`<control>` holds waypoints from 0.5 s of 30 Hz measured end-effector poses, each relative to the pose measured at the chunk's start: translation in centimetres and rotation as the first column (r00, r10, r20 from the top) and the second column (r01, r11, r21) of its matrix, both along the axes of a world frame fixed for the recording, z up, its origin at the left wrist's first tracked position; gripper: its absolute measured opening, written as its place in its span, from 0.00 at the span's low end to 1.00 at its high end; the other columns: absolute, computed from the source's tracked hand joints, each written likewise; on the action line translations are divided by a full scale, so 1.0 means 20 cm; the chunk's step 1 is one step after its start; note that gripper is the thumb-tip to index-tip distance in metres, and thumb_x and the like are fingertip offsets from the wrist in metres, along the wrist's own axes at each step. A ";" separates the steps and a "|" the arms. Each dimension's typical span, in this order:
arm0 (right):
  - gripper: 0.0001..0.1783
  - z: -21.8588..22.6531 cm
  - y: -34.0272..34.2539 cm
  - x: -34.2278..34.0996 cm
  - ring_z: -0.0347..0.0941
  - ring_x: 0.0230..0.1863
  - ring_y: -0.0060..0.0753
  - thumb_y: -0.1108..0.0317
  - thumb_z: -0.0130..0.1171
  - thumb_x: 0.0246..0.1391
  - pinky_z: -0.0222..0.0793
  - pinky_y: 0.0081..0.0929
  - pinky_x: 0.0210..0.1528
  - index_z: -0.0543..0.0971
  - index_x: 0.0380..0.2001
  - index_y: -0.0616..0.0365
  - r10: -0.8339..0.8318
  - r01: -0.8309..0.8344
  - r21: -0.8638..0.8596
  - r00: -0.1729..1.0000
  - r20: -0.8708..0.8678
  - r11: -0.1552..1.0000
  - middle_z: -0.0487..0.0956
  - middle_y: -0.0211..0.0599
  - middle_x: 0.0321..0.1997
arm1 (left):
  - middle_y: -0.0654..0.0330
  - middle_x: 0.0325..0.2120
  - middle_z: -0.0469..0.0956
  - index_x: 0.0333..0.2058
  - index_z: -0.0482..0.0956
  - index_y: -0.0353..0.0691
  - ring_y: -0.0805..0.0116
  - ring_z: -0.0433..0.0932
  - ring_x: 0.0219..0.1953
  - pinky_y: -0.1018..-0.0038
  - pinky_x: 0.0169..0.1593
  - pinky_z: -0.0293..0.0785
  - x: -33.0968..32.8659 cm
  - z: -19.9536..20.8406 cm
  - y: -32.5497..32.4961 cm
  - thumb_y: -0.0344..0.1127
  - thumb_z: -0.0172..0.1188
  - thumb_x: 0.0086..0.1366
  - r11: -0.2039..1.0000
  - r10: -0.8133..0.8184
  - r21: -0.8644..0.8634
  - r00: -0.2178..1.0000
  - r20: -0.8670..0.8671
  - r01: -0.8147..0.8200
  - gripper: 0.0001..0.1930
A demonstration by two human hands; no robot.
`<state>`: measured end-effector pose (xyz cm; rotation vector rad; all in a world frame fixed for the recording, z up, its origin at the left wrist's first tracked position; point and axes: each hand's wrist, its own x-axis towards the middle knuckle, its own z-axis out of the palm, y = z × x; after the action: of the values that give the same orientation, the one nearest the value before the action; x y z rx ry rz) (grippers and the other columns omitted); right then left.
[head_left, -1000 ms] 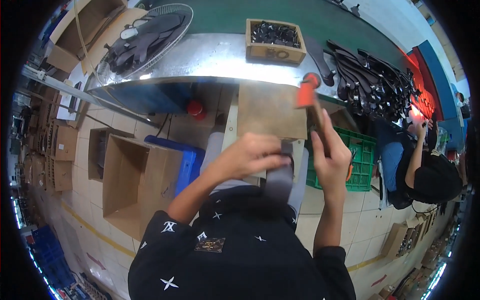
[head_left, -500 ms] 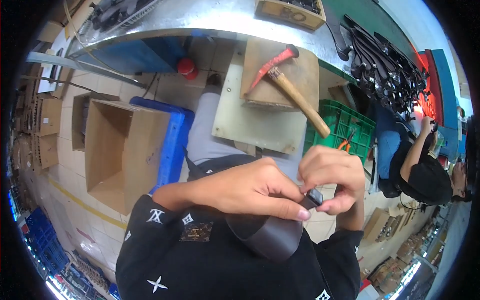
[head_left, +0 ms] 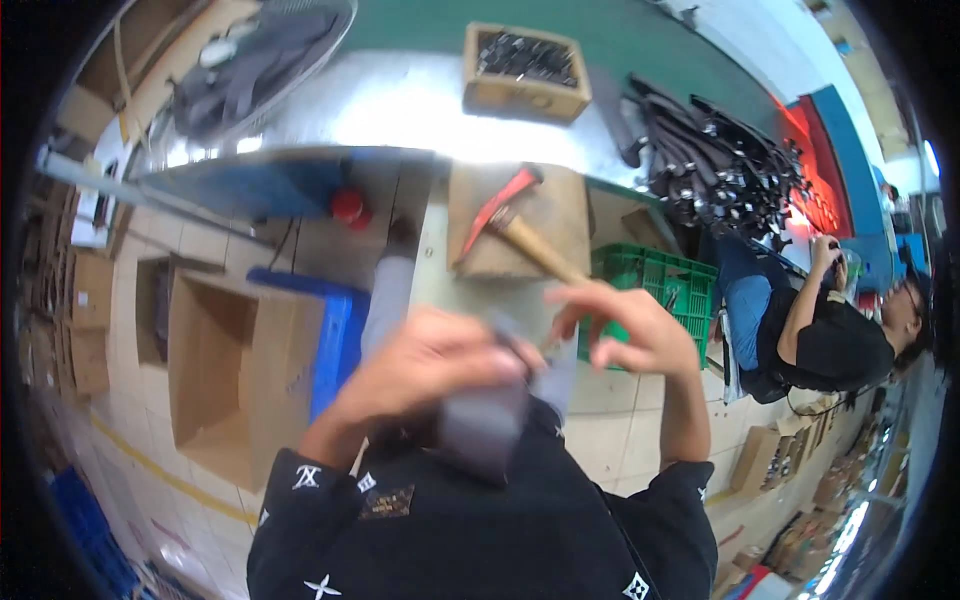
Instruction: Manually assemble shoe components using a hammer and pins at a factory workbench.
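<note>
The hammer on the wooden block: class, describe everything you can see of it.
The hammer has a red head, metal as it looks, and a light wooden handle. It lies flat and slantwise on a square wooden block, head toward the far left, handle running toward the near right, its end hidden behind the right hand. No hand grips it.

Left hand [head_left: 425, 365] raised before chest, fingers curled in closed grip, blurred. Right hand [head_left: 625, 330] just beside it, fingers loosely bent, index extended leftward. Both forearms rise from dark sleeves at lower edge.
</note>
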<state>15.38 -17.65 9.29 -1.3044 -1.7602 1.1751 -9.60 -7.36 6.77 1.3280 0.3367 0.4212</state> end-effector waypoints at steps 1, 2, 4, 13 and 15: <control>0.22 -0.08 -0.04 0.07 0.79 0.32 0.28 0.63 0.58 0.61 0.75 0.23 0.33 0.74 0.55 0.60 -0.190 0.189 0.026 0.980 0.052 0.982 0.82 0.38 0.34 | 0.57 0.32 0.85 0.28 0.83 0.33 0.72 0.80 0.32 0.77 0.39 0.75 0.01 -0.03 0.16 0.35 0.61 0.64 0.989 0.092 0.110 0.990 0.108 -0.103 0.11; 0.20 -0.13 -0.04 0.09 0.78 0.31 0.25 0.65 0.54 0.64 0.75 0.21 0.34 0.72 0.57 0.61 -0.331 0.327 0.064 0.942 0.054 0.943 0.82 0.38 0.34 | 0.54 0.37 0.85 0.31 0.83 0.31 0.72 0.80 0.35 0.77 0.41 0.74 -0.08 -0.09 0.33 0.37 0.61 0.63 0.845 0.339 0.441 0.941 -0.004 -0.303 0.12; 0.16 -0.24 -0.06 0.24 0.78 0.29 0.24 0.68 0.54 0.63 0.74 0.21 0.34 0.76 0.52 0.61 -0.551 0.540 0.115 0.799 0.241 0.834 0.82 0.35 0.29 | 0.52 0.37 0.84 0.39 0.84 0.28 0.68 0.80 0.40 0.73 0.48 0.73 -0.01 0.11 0.58 0.45 0.53 0.71 0.541 0.732 0.433 0.657 0.181 -0.721 0.21; 0.21 -0.57 0.62 0.90 0.79 0.30 0.53 0.56 0.58 0.60 0.73 0.45 0.38 0.77 0.44 0.67 -0.983 0.430 0.884 0.090 0.157 0.181 0.81 0.51 0.30 | 0.48 0.57 0.72 0.59 0.69 0.28 0.58 0.69 0.60 0.66 0.64 0.61 -0.43 0.09 0.99 0.47 0.49 0.74 -0.267 0.896 0.354 -0.096 0.434 -0.897 0.27; 0.22 -0.62 0.66 1.08 0.77 0.27 0.52 0.55 0.60 0.58 0.74 0.43 0.37 0.77 0.39 0.68 -0.767 0.582 0.558 0.192 0.613 0.592 0.80 0.49 0.26 | 0.49 0.57 0.72 0.58 0.70 0.30 0.59 0.69 0.60 0.67 0.65 0.61 -0.18 0.05 0.81 0.43 0.52 0.72 0.018 0.911 0.523 0.229 0.343 -0.852 0.24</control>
<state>36.92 -4.45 -3.07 -2.3880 -1.3712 -0.2664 -13.21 8.77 7.80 1.6503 1.2706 1.7449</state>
